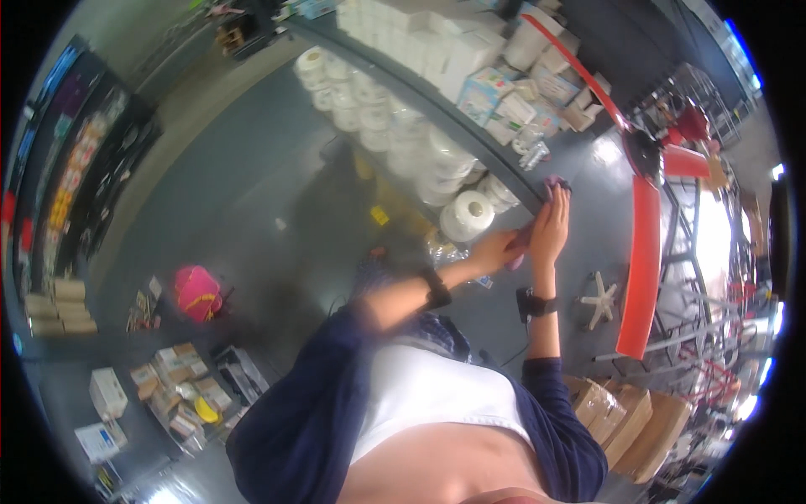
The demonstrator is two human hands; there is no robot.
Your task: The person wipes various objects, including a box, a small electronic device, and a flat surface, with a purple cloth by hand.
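Purple cloth (522, 238) seen approx. 3 o'clock in view, gripped by L hand (494, 253); R hand (548, 228) outstretched alongside, grip can't be told. White roll (464, 220) set at L hand's 11 o'clock.

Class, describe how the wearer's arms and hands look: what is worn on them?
Navy-blue sleeves cover the upper arms and stop short of the wrists. A black band circles the left wrist; another black band circles the right, with a small dark boxy unit attached. The left hand and right hand wear no gloves.
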